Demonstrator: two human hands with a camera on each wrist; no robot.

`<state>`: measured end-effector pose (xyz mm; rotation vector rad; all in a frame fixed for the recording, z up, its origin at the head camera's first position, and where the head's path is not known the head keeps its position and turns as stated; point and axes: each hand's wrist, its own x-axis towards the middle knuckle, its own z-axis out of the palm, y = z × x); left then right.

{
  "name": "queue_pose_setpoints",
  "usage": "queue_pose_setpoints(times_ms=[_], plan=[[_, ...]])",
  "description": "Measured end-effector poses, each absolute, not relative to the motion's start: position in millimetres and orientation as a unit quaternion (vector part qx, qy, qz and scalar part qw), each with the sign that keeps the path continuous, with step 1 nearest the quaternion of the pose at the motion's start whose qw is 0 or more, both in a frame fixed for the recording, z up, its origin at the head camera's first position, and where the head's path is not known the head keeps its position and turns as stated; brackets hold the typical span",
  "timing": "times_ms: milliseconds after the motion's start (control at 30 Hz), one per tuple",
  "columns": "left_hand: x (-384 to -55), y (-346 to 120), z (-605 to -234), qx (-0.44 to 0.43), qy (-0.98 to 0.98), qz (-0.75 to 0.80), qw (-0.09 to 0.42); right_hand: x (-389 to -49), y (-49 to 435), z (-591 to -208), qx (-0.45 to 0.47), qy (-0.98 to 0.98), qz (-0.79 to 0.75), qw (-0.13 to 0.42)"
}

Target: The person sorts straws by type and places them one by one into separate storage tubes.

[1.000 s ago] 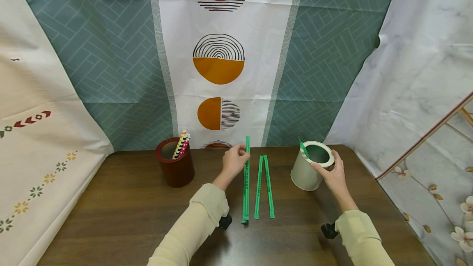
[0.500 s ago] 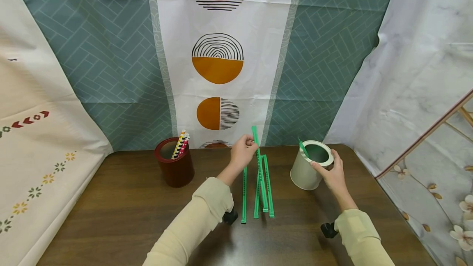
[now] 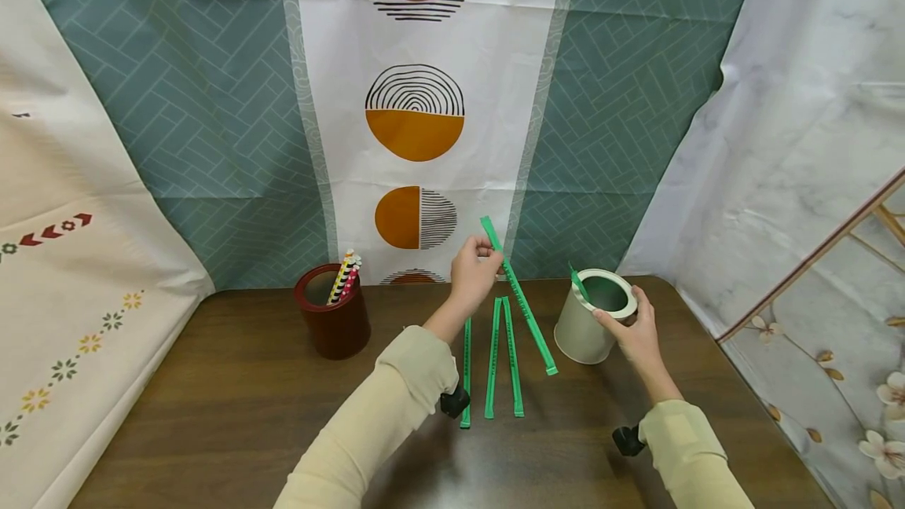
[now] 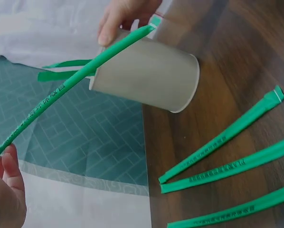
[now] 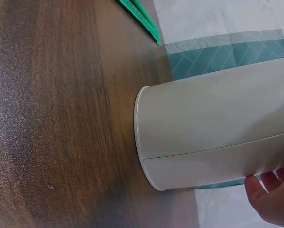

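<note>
My left hand (image 3: 474, 272) pinches a green paper-wrapped straw (image 3: 525, 306) near its upper end, above the table. The straw slants down to the right, and its lower end hangs just left of the off-white can (image 3: 581, 335). At the can's right side, my right hand (image 3: 639, 336) grips the rim, with the thumb at the front. The can stands upright on the table. Green wrapped straws (image 4: 61, 76) stick out of its mouth in the left wrist view. Three more wrapped straws (image 3: 492, 364) lie lengthwise on the table between the hands.
A dark red-brown pot (image 3: 334, 328) at the back left holds several patterned straws (image 3: 345, 280). The brown wooden table (image 3: 233, 407) ends at a hanging patterned cloth (image 3: 247, 140) at the back. More cloths hang at both sides.
My left hand has lifted the green wrapped straw off the table and moved right with it. The straw has tilted, its lower end swinging toward the can. My right hand stays on the can.
</note>
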<state>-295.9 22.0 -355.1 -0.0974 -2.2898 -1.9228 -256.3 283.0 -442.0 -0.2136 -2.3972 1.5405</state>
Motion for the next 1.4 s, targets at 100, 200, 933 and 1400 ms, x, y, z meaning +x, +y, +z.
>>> queue_pose_setpoints(times_ms=[100,200,933,1400], plan=[[-296.1,24.8,-351.7,-0.024,-0.746,-0.66,0.09,-256.3,283.3,-443.2,-0.073,-0.832,0.531,0.14],[-296.5,28.3,-348.4,-0.014,-0.72,-0.685,0.105,-256.3,283.2,-443.9,-0.072,-0.833,0.53,0.14],[-282.5,66.7,-332.3,0.003,-0.704,-0.687,0.18,-256.3,282.5,-444.0,-0.073,-0.829,0.534,0.151],[-276.5,86.9,-337.8,-0.048,-0.74,-0.642,0.193,-257.5,284.3,-445.6,-0.077,-0.832,0.528,0.15]])
